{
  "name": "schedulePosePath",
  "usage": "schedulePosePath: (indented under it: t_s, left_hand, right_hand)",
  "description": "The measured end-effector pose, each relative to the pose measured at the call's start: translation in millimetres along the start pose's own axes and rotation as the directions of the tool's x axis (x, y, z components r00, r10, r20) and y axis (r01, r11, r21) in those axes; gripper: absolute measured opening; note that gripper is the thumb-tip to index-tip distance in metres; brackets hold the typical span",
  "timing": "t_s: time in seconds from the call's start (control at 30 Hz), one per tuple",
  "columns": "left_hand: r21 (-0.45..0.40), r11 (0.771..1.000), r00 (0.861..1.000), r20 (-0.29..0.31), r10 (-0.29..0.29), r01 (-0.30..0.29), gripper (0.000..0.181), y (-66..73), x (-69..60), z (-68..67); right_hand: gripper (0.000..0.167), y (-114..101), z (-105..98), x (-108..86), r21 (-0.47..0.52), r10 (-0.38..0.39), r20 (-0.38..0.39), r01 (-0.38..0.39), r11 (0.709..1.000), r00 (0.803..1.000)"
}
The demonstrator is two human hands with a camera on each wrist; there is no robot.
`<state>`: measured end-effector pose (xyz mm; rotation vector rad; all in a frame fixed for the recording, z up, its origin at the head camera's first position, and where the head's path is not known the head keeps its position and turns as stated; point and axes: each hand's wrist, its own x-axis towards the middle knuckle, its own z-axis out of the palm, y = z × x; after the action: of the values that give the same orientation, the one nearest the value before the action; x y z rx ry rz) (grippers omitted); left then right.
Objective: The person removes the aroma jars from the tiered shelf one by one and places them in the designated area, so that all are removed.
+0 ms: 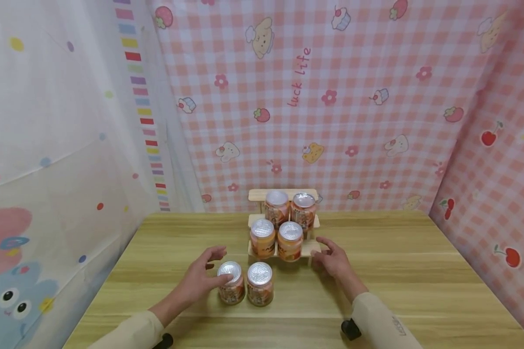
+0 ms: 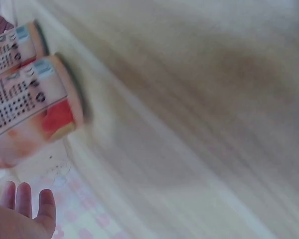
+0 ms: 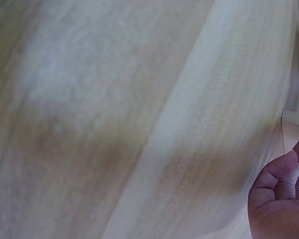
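My left hand (image 1: 201,275) has its fingers spread behind and beside a can (image 1: 231,290) with a silver lid and an orange label; its thumb reaches over the lid's edge in the head view. Right beside that can stands a second, similar can (image 1: 260,291) on the table. My right hand (image 1: 332,258) is at the right end of the lowest step of a small wooden tiered rack (image 1: 312,248), fingertips at the wood; whether they touch is unclear. On the rack, two cans stand on the lower step, including a front right can (image 1: 290,245), and two higher up behind.
The wood-grain table (image 1: 388,271) stretches to both sides of the rack. A pink checked cloth (image 1: 332,121) hangs behind it, a white patterned cloth (image 1: 61,145) on the left, and another checked cloth (image 1: 498,194) on the right.
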<state>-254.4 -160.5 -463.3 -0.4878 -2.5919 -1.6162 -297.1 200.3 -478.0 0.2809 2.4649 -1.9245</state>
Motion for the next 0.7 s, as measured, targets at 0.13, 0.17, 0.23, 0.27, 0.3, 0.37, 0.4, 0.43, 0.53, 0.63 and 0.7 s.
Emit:
schedulePosePath:
  t_s: [0.13, 0.17, 0.23, 0.27, 0.3, 0.37, 0.4, 0.43, 0.53, 0.63, 0.7]
  left_hand:
    - [0.013, 1.0, 0.999, -0.034, 0.016, -0.016, 0.066, 2.7, 6.0, -3.3]
    - [0.018, 1.0, 0.999, -0.04, 0.024, -0.023, 0.066, 2.8, 7.4, -3.6]
    - [0.026, 0.999, 0.998, -0.049, 0.037, -0.036, 0.065, 2.9, 9.7, -4.3]
    - [0.03, 0.999, 0.998, -0.051, 0.043, -0.041, 0.065, 2.8, 10.7, -4.8]
    - [0.03, 0.998, 0.997, -0.053, 0.048, -0.047, 0.065, 3.1, 11.9, -5.3]
    - [0.032, 0.998, 0.997, -0.055, 0.058, -0.056, 0.065, 4.8, 14.5, -6.8]
    - [0.034, 0.998, 0.996, -0.056, 0.063, -0.061, 0.065, 6.0, 16.2, -7.7]
    - [0.033, 0.997, 0.996, -0.059, 0.065, -0.064, 0.065, 7.1, 18.1, -8.7]
    - [0.032, 0.997, 0.995, -0.062, 0.074, -0.073, 0.065, 12.7, 24.5, -12.0]
    - [0.031, 0.997, 0.995, -0.062, 0.077, -0.075, 0.065, 17.9, 32.2, -14.9]
    - [0.026, 0.997, 0.996, -0.059, 0.074, -0.073, 0.065, 22.1, 37.2, -16.3]
  right_hand:
    - [0.05, 0.0, -1.0, 0.0, 0.003, 0.004, 0.009, -0.004, 1.0, 1.0]
    - [0.05, -0.2, -1.1, -0.1, 0.004, 0.005, 0.011, -0.005, 1.0, 1.0]
    - [0.051, 0.0, -1.1, -0.1, 0.004, 0.005, 0.013, -0.005, 1.0, 1.0]
    - [0.051, 0.1, -1.0, -0.3, 0.002, 0.009, 0.011, -0.009, 1.0, 1.0]
    - [0.051, 0.2, -0.9, -0.4, 0.001, 0.008, 0.011, -0.008, 1.0, 1.0]
    - [0.051, 0.2, -0.7, -0.7, -0.001, 0.004, 0.011, -0.004, 1.0, 1.0]
    - [0.051, 0.3, -0.6, -0.7, -0.002, 0.001, 0.011, -0.001, 1.0, 1.0]
    - [0.051, 0.4, -0.6, -0.7, -0.003, 0.001, 0.011, -0.001, 1.0, 1.0]
    - [0.051, 0.6, -0.7, -0.5, -0.002, 0.0, 0.012, 0.0, 1.0, 1.0]
    - [0.051, 1.0, -0.5, 0.2, -0.002, 0.001, 0.008, -0.001, 1.0, 1.0]
    - [0.051, 1.1, -0.4, 0.5, -0.005, -0.002, 0.01, 0.002, 1.0, 1.0]
